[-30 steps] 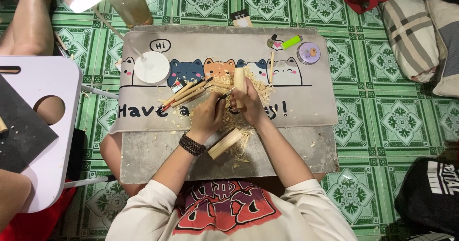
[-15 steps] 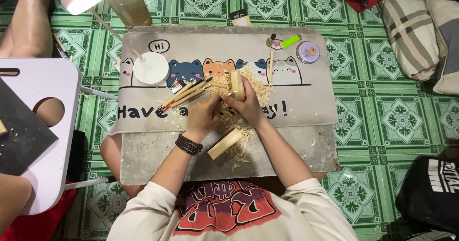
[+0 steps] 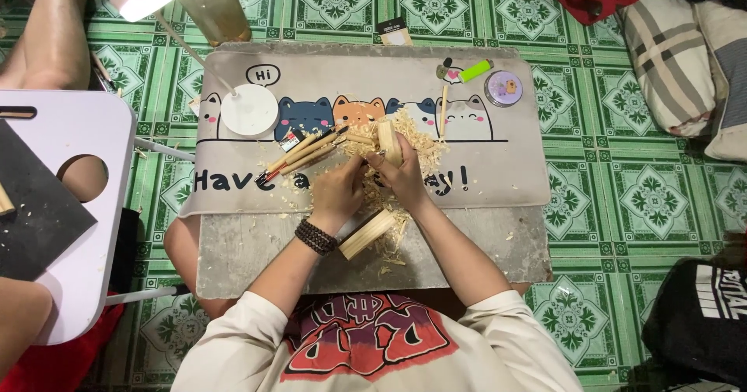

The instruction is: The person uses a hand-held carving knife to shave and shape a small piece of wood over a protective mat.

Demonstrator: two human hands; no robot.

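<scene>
My right hand (image 3: 405, 180) grips a small pale wooden piece (image 3: 387, 139) that sticks up past the fingers, above a heap of wood shavings (image 3: 420, 145). Pressed against it from the left, my left hand (image 3: 338, 194) is curled around what looks like a wooden-handled carving tool (image 3: 356, 138); its blade is hidden. A black bead bracelet (image 3: 315, 236) circles the left wrist. A loose wooden block (image 3: 367, 234) lies on the grey board (image 3: 257, 260) just under my wrists.
Several wooden-handled tools (image 3: 303, 152) fan out left of my hands on a cat-print mat (image 3: 498, 174). A white lamp base (image 3: 249, 110), a round lilac tin (image 3: 503, 88) and a green lighter (image 3: 475, 71) lie at the back. A white side table (image 3: 70, 229) stands left, bags right.
Both hands and the wooden piece have shifted only slightly over the shavings; everything else is as before.
</scene>
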